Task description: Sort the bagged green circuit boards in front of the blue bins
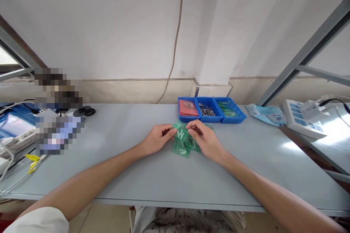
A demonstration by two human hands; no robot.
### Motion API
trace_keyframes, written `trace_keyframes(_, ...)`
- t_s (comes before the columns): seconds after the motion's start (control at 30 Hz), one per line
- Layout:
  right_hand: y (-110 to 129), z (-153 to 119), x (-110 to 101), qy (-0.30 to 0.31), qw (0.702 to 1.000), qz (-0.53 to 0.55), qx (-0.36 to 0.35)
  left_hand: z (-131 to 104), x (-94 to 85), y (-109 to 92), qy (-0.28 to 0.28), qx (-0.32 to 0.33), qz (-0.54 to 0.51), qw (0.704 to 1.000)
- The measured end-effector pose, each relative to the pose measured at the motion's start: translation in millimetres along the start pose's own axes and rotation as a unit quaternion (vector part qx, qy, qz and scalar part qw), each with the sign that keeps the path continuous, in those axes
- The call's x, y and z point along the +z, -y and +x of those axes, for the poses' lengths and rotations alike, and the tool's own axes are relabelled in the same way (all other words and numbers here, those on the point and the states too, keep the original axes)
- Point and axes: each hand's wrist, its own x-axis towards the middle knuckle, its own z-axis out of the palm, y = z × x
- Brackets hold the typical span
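A small see-through green plastic bag (181, 130) with white print is stretched between my hands, just above the table. My left hand (158, 139) pinches its left edge between thumb and forefinger. On the opposite side, the curled fingers of my right hand (207, 140) close on the bag's edge. More green printed bags (181, 150) lie in a loose pile beneath, some with dark slim pieces showing through. Part of the pile is hidden behind my right hand.
Behind the pile stand three joined blue bins (210, 119), holding red bags (188, 107), metal screw-like pieces (207, 110) and green bags (228, 110). A blue-white plastic packet (266, 114) and a power strip (302, 118) lie right. Cables and another power strip (23, 138) occupy the left.
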Motion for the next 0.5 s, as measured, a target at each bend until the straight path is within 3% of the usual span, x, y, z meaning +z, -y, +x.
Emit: trace_keyframes(0.5,-2.4,0.4,0.7,-0.004,1.000,0.003,-0.001,-0.5,-0.3,-1.6,0.002,-0.003,-0.010,1.000)
